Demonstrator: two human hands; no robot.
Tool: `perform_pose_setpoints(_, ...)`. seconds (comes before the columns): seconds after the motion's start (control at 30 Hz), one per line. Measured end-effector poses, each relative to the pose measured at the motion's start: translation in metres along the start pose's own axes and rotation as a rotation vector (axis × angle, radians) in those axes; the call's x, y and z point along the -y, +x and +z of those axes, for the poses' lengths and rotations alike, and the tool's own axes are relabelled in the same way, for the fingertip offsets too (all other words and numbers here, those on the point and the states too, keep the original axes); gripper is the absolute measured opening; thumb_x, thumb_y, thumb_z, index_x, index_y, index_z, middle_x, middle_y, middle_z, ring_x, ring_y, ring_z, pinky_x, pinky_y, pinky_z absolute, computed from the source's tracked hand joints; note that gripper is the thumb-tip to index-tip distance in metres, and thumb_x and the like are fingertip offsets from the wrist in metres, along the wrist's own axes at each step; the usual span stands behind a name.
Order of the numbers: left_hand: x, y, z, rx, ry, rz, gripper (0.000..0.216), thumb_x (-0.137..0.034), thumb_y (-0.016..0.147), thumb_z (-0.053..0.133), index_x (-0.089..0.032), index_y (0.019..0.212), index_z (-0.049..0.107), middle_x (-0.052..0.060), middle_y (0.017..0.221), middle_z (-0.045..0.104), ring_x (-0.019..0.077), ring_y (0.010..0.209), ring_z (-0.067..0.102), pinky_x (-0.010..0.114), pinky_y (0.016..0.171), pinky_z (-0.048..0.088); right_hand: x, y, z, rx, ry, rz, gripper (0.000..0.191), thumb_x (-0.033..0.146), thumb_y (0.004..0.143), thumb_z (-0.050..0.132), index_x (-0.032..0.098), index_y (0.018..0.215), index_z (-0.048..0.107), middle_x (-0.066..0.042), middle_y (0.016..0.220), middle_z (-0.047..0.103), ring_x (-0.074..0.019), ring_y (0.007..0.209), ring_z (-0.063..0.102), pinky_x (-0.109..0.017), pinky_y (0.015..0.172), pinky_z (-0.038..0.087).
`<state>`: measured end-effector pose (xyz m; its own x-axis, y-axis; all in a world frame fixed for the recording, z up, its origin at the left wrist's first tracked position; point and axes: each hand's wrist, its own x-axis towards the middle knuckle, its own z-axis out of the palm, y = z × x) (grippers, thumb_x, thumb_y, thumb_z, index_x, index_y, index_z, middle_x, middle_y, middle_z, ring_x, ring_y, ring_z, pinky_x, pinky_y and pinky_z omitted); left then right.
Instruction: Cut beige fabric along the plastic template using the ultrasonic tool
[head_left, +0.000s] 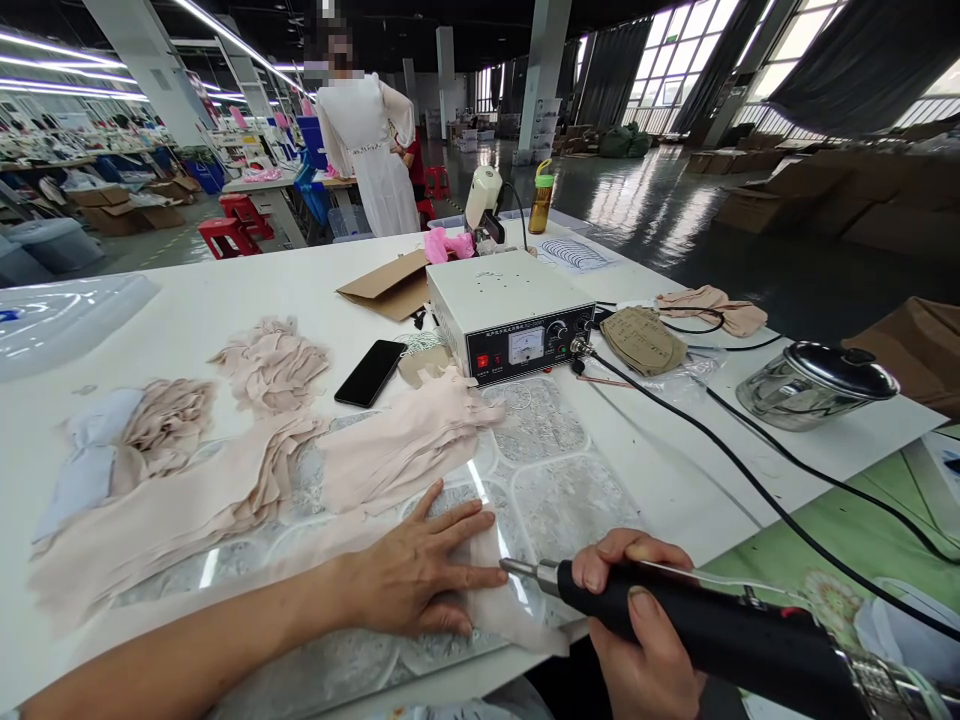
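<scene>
My left hand (420, 570) lies flat with its fingers spread, pressing a thin beige fabric piece (517, 620) against the clear-topped grey patterned mat (577, 500). My right hand (645, 620) is wrapped round a black handheld ultrasonic tool (712, 630). The tool's pointed metal tip is by my left fingertips, over the fabric; whether it touches the cloth I cannot tell. Just beyond my left hand lies a stack of beige fabric pieces (405, 440). Another beige stack (180, 510) sits to the left, with crumpled beige pieces (274, 365) behind it.
A white control box (510, 300) with a meter stands ahead, its black cable (690, 430) running to the right. Nearby are a phone (370, 373), a lidded metal pot (810, 385), brown cut pieces (643, 340) and a bottle (540, 205). A person in white (367, 150) stands beyond the table.
</scene>
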<state>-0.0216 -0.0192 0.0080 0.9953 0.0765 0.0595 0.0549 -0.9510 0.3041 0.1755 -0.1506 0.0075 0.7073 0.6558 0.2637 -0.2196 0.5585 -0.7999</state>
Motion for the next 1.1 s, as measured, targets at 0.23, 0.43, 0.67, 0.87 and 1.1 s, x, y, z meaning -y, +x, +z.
perform_pose_setpoints(0.23,0.001,0.000,0.000,0.039,0.022,-0.008,0.053,-0.063,0.095,0.049,-0.039,0.142,0.048,0.011,0.154,0.038,0.0355,0.139,0.039,0.063,0.117,0.005,0.000,-0.002,-0.004,0.073,-0.055,-0.020,0.006,0.027,0.086,0.059,0.024,0.087,0.054,0.002,0.079,0.053,-0.0118,0.058,0.057,-0.032,0.056,0.053)
perform_pose_setpoints(0.43,0.002,-0.001,0.003,0.021,0.051,0.020,0.053,-0.061,0.096,0.049,-0.038,0.143,0.047,0.013,0.154,0.038,0.0368,0.139,0.040,0.065,0.116,0.003,-0.001,0.000,-0.002,0.095,-0.066,-0.048,0.006,0.025,0.087,0.059,0.024,0.088,0.054,0.002,0.078,0.055,-0.0115,0.058,0.057,-0.031,0.055,0.054)
perform_pose_setpoints(0.67,0.003,-0.002,0.004,0.005,0.113,0.051,0.057,-0.057,0.094,0.055,-0.037,0.146,0.043,0.013,0.155,0.036,0.0367,0.139,0.039,0.066,0.116,0.008,0.002,-0.001,-0.012,0.006,0.029,-0.012,0.008,0.026,0.082,0.061,0.023,0.089,0.057,0.002,0.080,0.053,-0.0110,0.058,0.056,-0.032,0.058,0.054)
perform_pose_setpoints(0.87,0.000,-0.008,0.004,-0.070,0.169,0.081,0.068,-0.052,0.091,0.063,-0.027,0.149,0.039,0.016,0.155,0.036,0.0373,0.143,0.033,0.063,0.117,0.015,0.010,-0.006,-0.019,-0.044,0.060,0.035,0.010,0.027,0.079,0.063,0.023,0.087,0.058,0.002,0.077,0.052,-0.0112,0.057,0.056,-0.031,0.056,0.052)
perform_pose_setpoints(1.1,-0.011,-0.017,0.007,-0.074,0.153,0.092,0.048,-0.037,0.101,0.052,-0.013,0.142,0.046,0.016,0.142,0.053,0.0267,0.139,0.043,0.053,0.122,0.010,0.015,-0.009,-0.025,-0.080,0.040,0.042,0.012,0.030,0.077,0.062,0.022,0.085,0.060,0.002,0.076,0.053,-0.0114,0.054,0.055,-0.031,0.053,0.049)
